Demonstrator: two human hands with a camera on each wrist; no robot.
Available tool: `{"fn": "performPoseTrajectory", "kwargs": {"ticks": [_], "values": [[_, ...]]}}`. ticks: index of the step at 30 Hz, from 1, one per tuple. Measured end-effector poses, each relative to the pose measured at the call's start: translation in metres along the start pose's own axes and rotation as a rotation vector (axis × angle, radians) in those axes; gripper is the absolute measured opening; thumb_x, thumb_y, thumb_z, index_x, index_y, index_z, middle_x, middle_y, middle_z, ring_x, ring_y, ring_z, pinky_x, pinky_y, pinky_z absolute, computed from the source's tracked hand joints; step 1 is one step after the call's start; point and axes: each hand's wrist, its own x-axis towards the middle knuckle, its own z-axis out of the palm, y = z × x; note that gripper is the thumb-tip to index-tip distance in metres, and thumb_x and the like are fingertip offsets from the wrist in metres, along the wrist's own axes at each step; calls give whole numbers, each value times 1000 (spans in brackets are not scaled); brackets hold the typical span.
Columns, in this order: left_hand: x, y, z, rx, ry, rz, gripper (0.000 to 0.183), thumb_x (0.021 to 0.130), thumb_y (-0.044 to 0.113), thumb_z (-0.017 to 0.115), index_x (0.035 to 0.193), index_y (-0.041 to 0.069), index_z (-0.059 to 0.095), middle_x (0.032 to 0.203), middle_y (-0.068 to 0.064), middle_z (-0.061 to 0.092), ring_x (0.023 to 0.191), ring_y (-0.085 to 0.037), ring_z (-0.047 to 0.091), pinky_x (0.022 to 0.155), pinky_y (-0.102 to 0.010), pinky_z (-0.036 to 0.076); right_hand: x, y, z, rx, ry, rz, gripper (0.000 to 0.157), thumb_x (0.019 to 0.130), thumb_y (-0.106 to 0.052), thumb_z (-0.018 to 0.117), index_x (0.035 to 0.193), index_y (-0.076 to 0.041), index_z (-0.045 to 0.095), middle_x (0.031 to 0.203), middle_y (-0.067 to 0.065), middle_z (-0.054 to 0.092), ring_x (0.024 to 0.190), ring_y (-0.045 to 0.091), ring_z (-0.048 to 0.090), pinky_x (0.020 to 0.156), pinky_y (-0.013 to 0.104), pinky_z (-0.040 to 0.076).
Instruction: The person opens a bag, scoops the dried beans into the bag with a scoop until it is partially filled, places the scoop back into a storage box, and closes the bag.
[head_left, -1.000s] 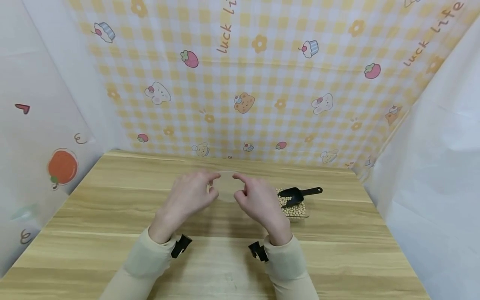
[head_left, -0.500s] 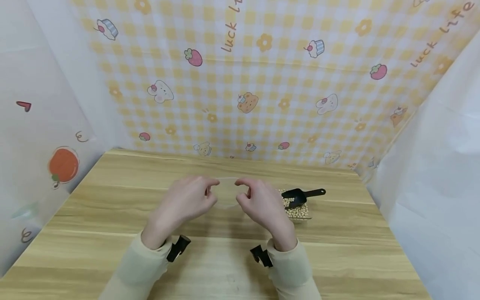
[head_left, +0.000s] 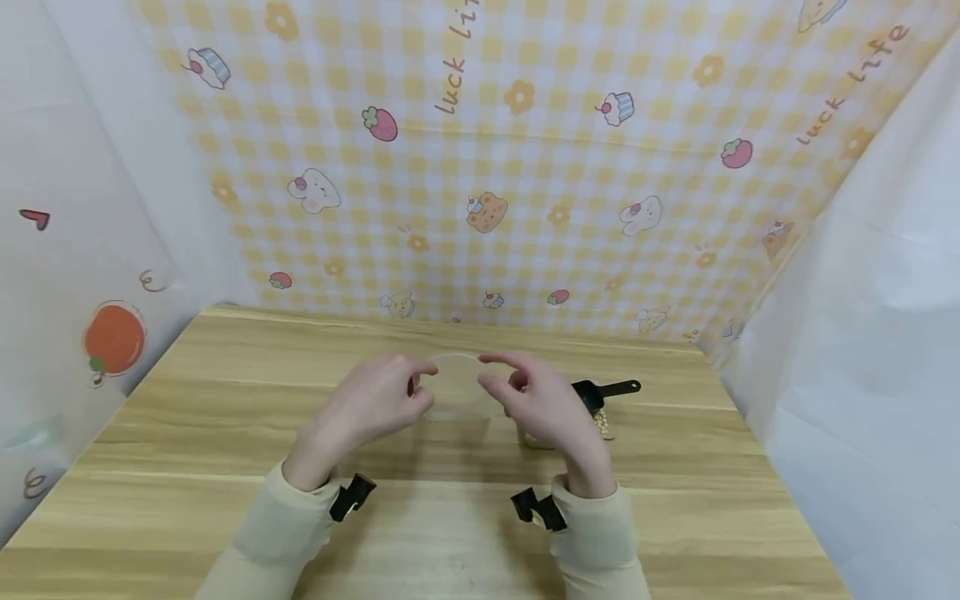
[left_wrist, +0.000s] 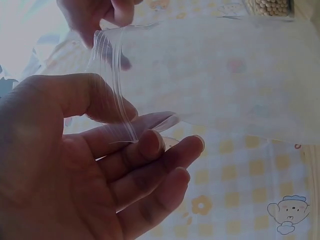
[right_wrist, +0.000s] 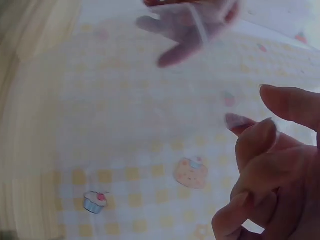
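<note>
While clear zip bag [left_wrist: 210,80] hangs mouth up, long axis downward, left hand [head_left: 378,393] pinches it; right hand [head_left: 545,402] loosely spread.

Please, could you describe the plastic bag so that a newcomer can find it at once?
Above the wooden table, find the left hand and the right hand. The plastic bag is between them, its ridged edge pinched by the left hand. Unlike the black scoop to the right, it is thin and see-through.
</note>
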Motion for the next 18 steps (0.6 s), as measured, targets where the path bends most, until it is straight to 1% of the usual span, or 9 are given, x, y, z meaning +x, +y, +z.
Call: {"fn": "performPoseTrajectory", "kwargs": {"ticks": [2, 4, 5, 8, 11, 12, 13, 16, 18], "values": [[0, 0, -2, -6, 7, -3, 40, 81, 10, 53, 117, 5, 71, 44, 7, 42, 42, -5, 19, 41, -22, 18, -2, 4, -12, 35, 27, -11, 41, 97, -41, 58, 134, -25, 59, 67, 2, 58, 51, 17, 48, 44, 30, 40], [0, 0, -2, -11, 14, 8, 35, 82, 10, 51, 109, 7, 74, 46, 7, 46, 43, -5, 17, 42, -22, 17, -2, 12, -25, 39, 81, -36, 41, 97, -36, 59, 135, -22, 59, 74, 3, 60, 57, 19, 52, 47, 32, 44], [1, 0, -2, -13, 17, 16, 31, 82, 10, 51, 102, 9, 75, 48, 7, 47, 43, -5, 16, 42, -22, 17, -1, 17, -32, 41, 106, -54, 40, 97, -33, 60, 134, -20, 59, 75, 3, 60, 59, 20, 53, 49, 32, 45], [3, -1, -1, -19, 33, 41, 30, 83, 10, 50, 99, 8, 75, 54, 8, 50, 42, -4, 16, 40, -21, 17, 4, 39, -49, 40, 166, -127, 36, 97, -24, 61, 132, -15, 61, 84, 4, 62, 71, 19, 56, 61, 30, 49], [4, -2, 1, -20, 52, 64, 33, 83, 10, 50, 104, 5, 75, 54, 8, 49, 42, -3, 15, 39, -19, 18, 8, 64, -62, 40, 208, -229, 32, 96, -13, 61, 128, -9, 63, 92, 7, 64, 82, 18, 57, 75, 29, 49], [5, -3, 2, -23, 60, 71, 35, 84, 9, 50, 109, 4, 73, 52, 8, 48, 42, -2, 15, 39, -19, 18, 9, 72, -66, 36, 223, -259, 32, 96, -9, 61, 127, -7, 63, 94, 9, 64, 86, 17, 57, 79, 29, 48], [5, -3, 3, -23, 63, 82, 36, 84, 10, 50, 110, 3, 73, 50, 8, 47, 41, -2, 14, 38, -19, 18, 8, 79, -70, 28, 238, -278, 31, 96, -6, 60, 126, -6, 64, 96, 10, 65, 88, 17, 57, 81, 29, 47], [7, -4, 6, -27, 73, 113, 35, 85, 9, 50, 111, 2, 72, 49, 8, 47, 41, -1, 15, 39, -19, 19, 2, 91, -80, -10, 266, -298, 29, 94, 1, 59, 123, 0, 64, 97, 14, 64, 90, 18, 56, 82, 30, 45], [7, -5, 8, -26, 77, 127, 35, 86, 11, 51, 113, 1, 71, 52, 8, 48, 41, -1, 17, 39, -19, 22, -5, 95, -87, -39, 267, -262, 28, 94, 2, 58, 122, 3, 63, 100, 17, 64, 93, 19, 56, 83, 32, 45]]}}
